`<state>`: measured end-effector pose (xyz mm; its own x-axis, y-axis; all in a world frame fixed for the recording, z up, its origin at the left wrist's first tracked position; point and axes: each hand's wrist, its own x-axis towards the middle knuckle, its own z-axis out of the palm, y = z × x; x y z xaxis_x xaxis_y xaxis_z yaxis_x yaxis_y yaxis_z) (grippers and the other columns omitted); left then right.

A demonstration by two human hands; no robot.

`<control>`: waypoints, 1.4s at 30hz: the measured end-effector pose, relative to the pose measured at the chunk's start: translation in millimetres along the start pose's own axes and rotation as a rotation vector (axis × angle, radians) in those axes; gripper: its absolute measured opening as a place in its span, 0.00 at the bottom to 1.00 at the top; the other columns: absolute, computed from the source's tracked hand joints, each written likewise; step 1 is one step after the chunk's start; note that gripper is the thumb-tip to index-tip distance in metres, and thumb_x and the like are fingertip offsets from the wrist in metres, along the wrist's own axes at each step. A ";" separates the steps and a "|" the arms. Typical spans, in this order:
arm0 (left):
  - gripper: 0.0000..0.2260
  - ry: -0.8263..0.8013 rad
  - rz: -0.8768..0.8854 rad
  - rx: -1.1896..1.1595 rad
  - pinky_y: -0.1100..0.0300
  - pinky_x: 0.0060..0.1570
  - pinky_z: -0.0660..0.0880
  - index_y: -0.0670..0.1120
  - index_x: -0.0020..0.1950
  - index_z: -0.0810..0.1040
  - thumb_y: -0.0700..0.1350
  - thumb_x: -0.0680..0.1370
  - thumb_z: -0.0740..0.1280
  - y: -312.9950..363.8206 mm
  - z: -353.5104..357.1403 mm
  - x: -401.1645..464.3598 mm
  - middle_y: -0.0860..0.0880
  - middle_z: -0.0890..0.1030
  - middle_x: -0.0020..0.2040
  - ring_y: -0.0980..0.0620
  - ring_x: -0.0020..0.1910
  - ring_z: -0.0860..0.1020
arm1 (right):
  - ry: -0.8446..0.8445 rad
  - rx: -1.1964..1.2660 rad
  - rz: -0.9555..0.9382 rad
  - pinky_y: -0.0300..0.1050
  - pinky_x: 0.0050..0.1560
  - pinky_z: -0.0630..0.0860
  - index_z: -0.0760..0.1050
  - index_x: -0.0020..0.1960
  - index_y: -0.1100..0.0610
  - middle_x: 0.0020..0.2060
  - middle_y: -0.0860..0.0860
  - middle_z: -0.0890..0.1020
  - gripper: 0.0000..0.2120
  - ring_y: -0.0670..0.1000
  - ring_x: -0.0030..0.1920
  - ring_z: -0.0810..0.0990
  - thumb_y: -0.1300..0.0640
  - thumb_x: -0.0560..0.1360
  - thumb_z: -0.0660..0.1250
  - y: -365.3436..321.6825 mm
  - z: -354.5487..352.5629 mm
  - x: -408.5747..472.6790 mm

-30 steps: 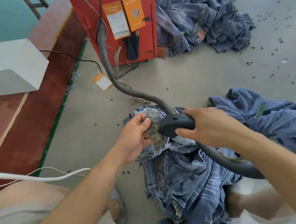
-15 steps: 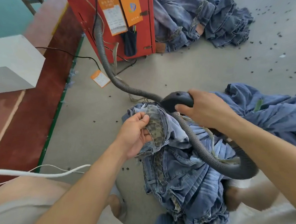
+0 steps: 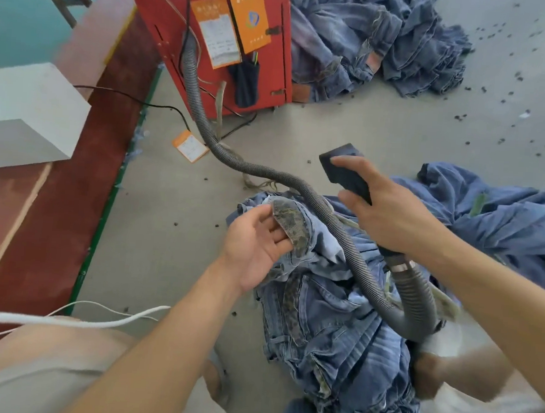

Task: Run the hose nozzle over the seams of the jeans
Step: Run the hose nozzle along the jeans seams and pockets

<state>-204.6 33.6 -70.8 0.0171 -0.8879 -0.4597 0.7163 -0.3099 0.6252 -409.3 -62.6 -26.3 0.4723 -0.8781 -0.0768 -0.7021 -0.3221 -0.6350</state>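
1. We see two bare hands at work over one crumpled pair of faded blue denim jeans (image 3: 336, 333), which lies on the grey concrete floor (image 3: 172, 238) between the person's knees.
2. The right hand (image 3: 390, 214) has its fingers wrapped round the black plastic hose nozzle (image 3: 344, 169), index finger laid along the top; the nozzle's flat mouth points up and away, raised clear of the denim and not touching any seam.
3. One ribbed grey flexible hose (image 3: 328, 216) runs from the nozzle's metal collar, loops low beside the right forearm, crosses over the jeans and climbs to one red metal cabinet (image 3: 211, 41).
4. The left hand (image 3: 255, 247) lies palm up with fingers spread and relaxed; its fingertips touch the edge of a turned-out waistband with a mottled lining (whether they pinch it we cannot tell).
5. Two orange paper tags (image 3: 235, 29) hang on the cabinet's front, and a third orange tag (image 3: 190, 145) lies on the floor near the hose.
6. Two further heaps of blue denim show: one pile (image 3: 389, 43) behind the cabinet, another (image 3: 505, 219) to the right of the right arm.
7. One white box (image 3: 26, 115) sits on the dark red ledge at the left, and white cords (image 3: 63, 317) cross the left knee.
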 end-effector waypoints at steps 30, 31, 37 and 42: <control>0.21 0.104 -0.124 0.196 0.49 0.54 0.82 0.40 0.66 0.78 0.55 0.83 0.65 -0.2 -17.7 22.1 0.42 0.84 0.62 0.43 0.59 0.84 | 0.124 0.089 0.197 0.51 0.38 0.84 0.63 0.73 0.29 0.55 0.49 0.82 0.26 0.51 0.36 0.84 0.47 0.80 0.69 31.9 3.7 11.5; 0.18 0.079 -0.110 0.193 0.49 0.54 0.81 0.39 0.62 0.78 0.52 0.80 0.69 0.1 -17.4 20.0 0.42 0.83 0.60 0.44 0.56 0.83 | 0.134 0.110 0.156 0.50 0.35 0.84 0.63 0.72 0.27 0.51 0.47 0.83 0.24 0.50 0.33 0.84 0.46 0.81 0.67 27.6 1.0 8.7; 0.14 0.098 -0.079 0.030 0.48 0.58 0.72 0.44 0.59 0.73 0.32 0.76 0.67 4.3 -22.7 19.3 0.40 0.71 0.58 0.41 0.54 0.73 | -0.067 0.040 -0.019 0.43 0.28 0.79 0.50 0.77 0.24 0.31 0.47 0.83 0.35 0.48 0.26 0.81 0.39 0.78 0.67 13.4 -22.6 -12.1; 0.08 0.082 -0.093 -0.034 0.49 0.63 0.72 0.47 0.49 0.72 0.34 0.77 0.66 1.4 -20.6 19.9 0.43 0.74 0.49 0.47 0.48 0.75 | -0.382 -0.111 -0.114 0.35 0.33 0.75 0.73 0.54 0.39 0.41 0.37 0.81 0.13 0.42 0.34 0.81 0.34 0.75 0.65 10.8 -18.6 -27.7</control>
<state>-188.9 22.5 -92.1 0.0059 -0.8246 -0.5657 0.7405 -0.3766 0.5567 -439.8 -48.3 -16.7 0.6992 -0.6472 -0.3038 -0.6774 -0.4640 -0.5708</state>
